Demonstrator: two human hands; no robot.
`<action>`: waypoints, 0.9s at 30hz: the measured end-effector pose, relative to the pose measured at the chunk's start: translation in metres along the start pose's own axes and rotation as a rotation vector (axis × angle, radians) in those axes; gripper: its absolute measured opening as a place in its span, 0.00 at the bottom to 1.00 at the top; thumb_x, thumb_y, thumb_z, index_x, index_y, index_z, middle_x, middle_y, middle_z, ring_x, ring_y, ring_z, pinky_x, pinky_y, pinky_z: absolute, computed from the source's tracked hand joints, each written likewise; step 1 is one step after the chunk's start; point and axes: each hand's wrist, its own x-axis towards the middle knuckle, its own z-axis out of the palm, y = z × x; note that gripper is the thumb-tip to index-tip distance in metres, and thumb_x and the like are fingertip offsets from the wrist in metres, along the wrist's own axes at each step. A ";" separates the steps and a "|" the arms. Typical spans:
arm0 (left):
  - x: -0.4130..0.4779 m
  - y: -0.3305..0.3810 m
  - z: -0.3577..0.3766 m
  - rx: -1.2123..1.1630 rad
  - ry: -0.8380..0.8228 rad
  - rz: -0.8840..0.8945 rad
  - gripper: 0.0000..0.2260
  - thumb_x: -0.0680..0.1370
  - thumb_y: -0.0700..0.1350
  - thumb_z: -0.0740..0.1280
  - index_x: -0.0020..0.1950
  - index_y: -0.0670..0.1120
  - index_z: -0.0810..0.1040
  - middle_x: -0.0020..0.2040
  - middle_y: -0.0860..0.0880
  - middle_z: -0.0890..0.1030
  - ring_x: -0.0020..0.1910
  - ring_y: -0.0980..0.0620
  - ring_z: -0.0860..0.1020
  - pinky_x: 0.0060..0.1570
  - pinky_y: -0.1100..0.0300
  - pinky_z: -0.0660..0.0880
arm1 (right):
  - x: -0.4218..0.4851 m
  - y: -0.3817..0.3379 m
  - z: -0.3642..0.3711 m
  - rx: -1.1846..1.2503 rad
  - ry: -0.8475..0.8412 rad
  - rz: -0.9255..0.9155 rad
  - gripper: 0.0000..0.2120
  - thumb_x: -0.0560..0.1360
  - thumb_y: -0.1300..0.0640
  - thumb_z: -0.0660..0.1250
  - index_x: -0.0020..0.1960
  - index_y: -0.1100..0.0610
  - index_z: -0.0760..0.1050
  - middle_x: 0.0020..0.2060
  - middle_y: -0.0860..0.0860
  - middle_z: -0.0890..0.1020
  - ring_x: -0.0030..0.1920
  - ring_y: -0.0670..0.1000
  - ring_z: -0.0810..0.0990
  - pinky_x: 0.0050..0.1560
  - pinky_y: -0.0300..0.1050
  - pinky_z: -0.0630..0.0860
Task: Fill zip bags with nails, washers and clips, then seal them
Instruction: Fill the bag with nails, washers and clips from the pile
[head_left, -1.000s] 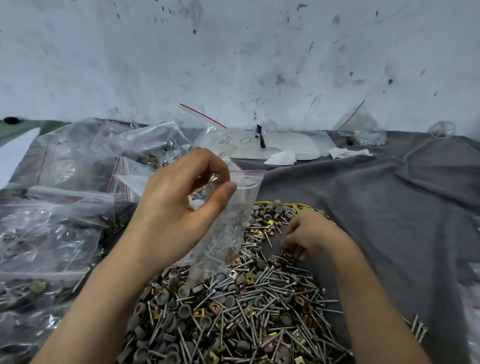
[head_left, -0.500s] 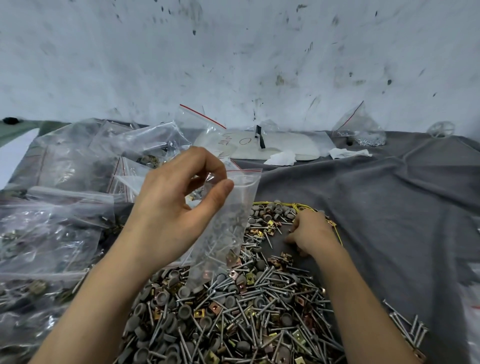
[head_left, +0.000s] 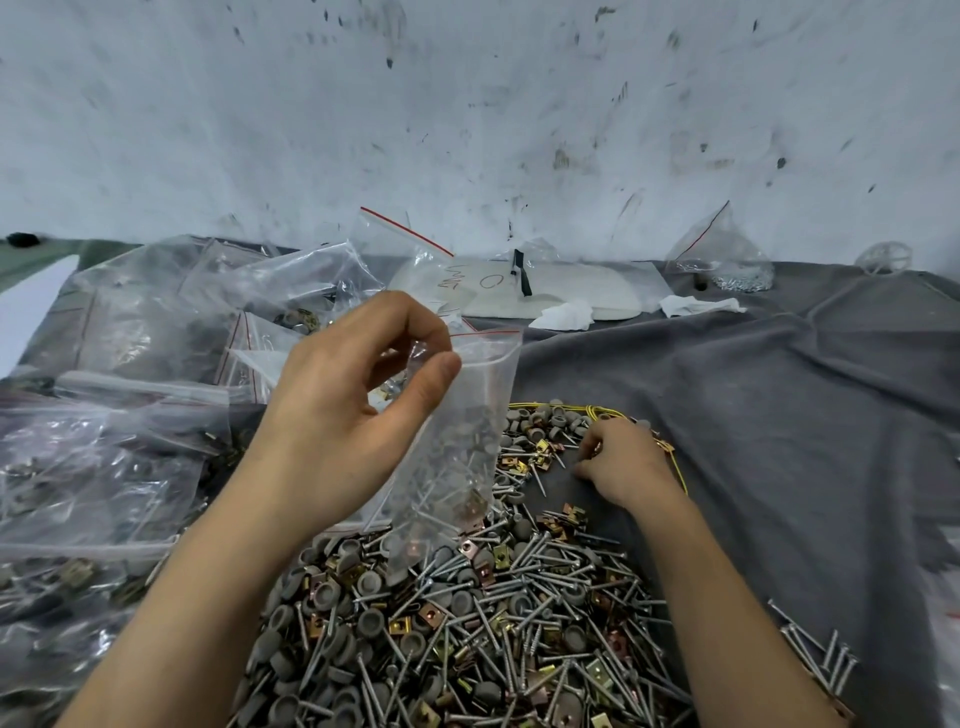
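Where the left hand pinches its top, the clear bag hangs upright, red-striped mouth up, a few nails inside, its bottom just over the pile. The right hand curls at the pile's far edge; whether it grips anything I cannot tell.

— What sort of place is this?
— A rough packing workshop: a scuffed, stained wall stands beyond the left hand.
— What else shows it?
— A heap of loose nails, washers and clips lies on a grey cloth just below that hand, and filled plastic bags pile up to its left.
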 end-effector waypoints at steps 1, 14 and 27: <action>0.000 -0.001 0.000 0.005 -0.005 -0.005 0.05 0.76 0.51 0.63 0.45 0.50 0.74 0.40 0.57 0.76 0.40 0.54 0.76 0.42 0.60 0.74 | 0.000 0.000 -0.001 0.000 -0.014 -0.011 0.03 0.74 0.61 0.70 0.44 0.54 0.79 0.47 0.55 0.79 0.56 0.55 0.76 0.50 0.41 0.71; -0.001 -0.003 0.001 -0.008 -0.125 -0.019 0.04 0.75 0.48 0.61 0.47 0.51 0.75 0.44 0.53 0.79 0.44 0.48 0.79 0.46 0.47 0.76 | -0.060 -0.053 -0.073 1.147 0.112 -0.608 0.11 0.72 0.73 0.67 0.43 0.58 0.79 0.35 0.50 0.85 0.37 0.47 0.84 0.40 0.38 0.80; -0.003 0.003 0.007 -0.049 -0.149 0.059 0.05 0.77 0.46 0.61 0.48 0.48 0.75 0.45 0.53 0.78 0.46 0.46 0.78 0.46 0.42 0.75 | -0.083 -0.060 -0.086 0.942 0.109 -0.721 0.09 0.71 0.66 0.71 0.41 0.53 0.82 0.38 0.48 0.85 0.41 0.45 0.83 0.42 0.34 0.77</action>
